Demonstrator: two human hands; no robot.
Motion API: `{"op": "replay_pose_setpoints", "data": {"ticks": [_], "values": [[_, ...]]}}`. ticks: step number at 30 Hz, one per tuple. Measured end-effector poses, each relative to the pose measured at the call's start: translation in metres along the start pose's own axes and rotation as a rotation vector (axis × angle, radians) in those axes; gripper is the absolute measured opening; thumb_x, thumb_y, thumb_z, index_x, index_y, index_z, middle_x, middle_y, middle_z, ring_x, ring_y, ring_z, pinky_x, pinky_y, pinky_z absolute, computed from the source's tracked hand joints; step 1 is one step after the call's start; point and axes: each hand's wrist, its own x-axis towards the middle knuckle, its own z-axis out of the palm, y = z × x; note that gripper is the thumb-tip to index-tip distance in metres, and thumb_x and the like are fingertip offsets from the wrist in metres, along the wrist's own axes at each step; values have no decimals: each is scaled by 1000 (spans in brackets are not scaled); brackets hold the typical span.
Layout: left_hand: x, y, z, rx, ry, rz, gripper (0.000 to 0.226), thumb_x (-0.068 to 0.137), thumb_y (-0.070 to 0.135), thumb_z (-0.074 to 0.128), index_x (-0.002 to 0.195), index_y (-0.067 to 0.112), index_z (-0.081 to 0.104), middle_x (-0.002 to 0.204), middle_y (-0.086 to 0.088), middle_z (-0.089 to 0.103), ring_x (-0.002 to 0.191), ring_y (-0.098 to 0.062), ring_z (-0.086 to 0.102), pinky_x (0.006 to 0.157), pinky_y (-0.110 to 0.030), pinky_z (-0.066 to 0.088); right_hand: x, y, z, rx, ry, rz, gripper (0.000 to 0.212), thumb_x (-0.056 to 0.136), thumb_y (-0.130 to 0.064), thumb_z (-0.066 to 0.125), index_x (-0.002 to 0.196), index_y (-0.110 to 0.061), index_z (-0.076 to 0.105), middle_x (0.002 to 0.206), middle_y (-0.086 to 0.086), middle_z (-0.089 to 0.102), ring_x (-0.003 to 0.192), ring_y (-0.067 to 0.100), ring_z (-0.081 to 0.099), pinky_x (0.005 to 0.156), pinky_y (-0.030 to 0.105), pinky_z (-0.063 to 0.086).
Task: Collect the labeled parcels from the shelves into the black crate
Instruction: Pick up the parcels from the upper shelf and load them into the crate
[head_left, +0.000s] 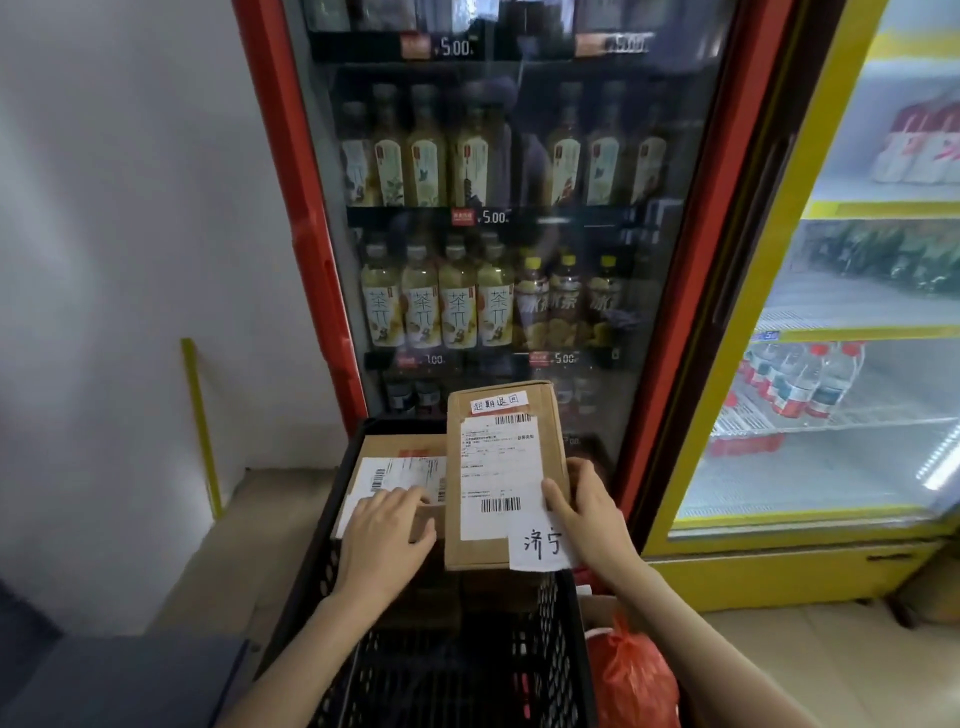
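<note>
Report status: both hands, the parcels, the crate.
Left hand flat on labeled cardboard parcel inside black mesh plastic crate. Right hand grips second labeled brown cardboard box, raised over crate. Nothing blocking.

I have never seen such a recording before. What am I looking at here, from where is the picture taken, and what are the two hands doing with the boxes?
There is no machine here: a person works with bare hands, and a camera on the head looks forward and down. So you see this person's own arms from above.

Below is a black crate with mesh walls. Inside it lies a cardboard parcel with a shipping label; the left hand rests on it, fingers fairly straight.

The right hand grips a second labeled parcel at its right edge and holds it over the crate. Two handwritten paper slips are stuck to it.

Behind stand a red drinks fridge and a yellow fridge. A red plastic bag lies beside the crate.
</note>
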Motion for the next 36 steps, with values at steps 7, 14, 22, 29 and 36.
{"op": "replay_pose_setpoints", "data": {"ticks": [7,14,22,29,36], "values": [[46,-28,41,-8,-125,-2,17,84,35,55,100,30,55,94,14,59,90,-10,52,79,-24,37,47,19,26,-103,-19,123,44,94,-46,45,128,-18,39,126,0,53,103,16,56,73,28,37],[67,-48,64,-28,-181,32,17,84,36,56,99,29,57,88,14,60,85,-11,53,76,-26,40,66,30,44,-273,-31,192,43,96,-47,42,126,-17,40,124,4,53,103,25,58,75,33,39],[70,-54,72,-55,-181,54,18,85,33,58,101,27,59,89,12,61,85,-10,54,77,-25,41,76,30,59,-398,83,155,40,97,-40,40,121,-12,54,120,6,62,115,26,51,90,37,36],[69,-54,79,-46,-192,63,16,84,33,58,99,26,59,89,11,61,85,-11,55,75,-25,39,77,33,57,-510,71,92,42,99,-40,36,119,-16,65,152,4,27,139,21,23,111,39,19],[70,-43,82,-46,-207,77,20,88,35,52,105,27,58,100,12,60,94,-9,52,82,-24,35,72,40,62,-453,70,99,36,99,-34,39,116,-15,65,133,-1,43,121,19,41,100,35,28]]}}
